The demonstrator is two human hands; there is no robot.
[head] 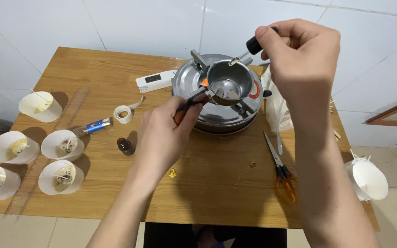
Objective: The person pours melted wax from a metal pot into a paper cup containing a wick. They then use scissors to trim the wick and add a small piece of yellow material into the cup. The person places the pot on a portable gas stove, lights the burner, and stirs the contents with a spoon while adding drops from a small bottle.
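Observation:
My left hand [164,133] grips the handle of a small metal melting pot [226,82] that sits on a round steel burner [221,110] with an orange flame showing beside it. Pale lumps lie in the pot's bottom. My right hand [299,50] pinches the black bulb of a glass dropper [249,50], whose tip hangs just over the pot's far rim. A small brown bottle [125,146] stands uncapped on the wooden table [207,183], left of my left wrist.
Several white paper cups [63,177] with wicks stand at the table's left, another [368,177] at the right edge. Orange-handled scissors [281,170], a tape roll [124,113], a lighter [93,126], a clear ruler [47,151], a white thermometer [156,80] and a plastic bag [276,105] lie around.

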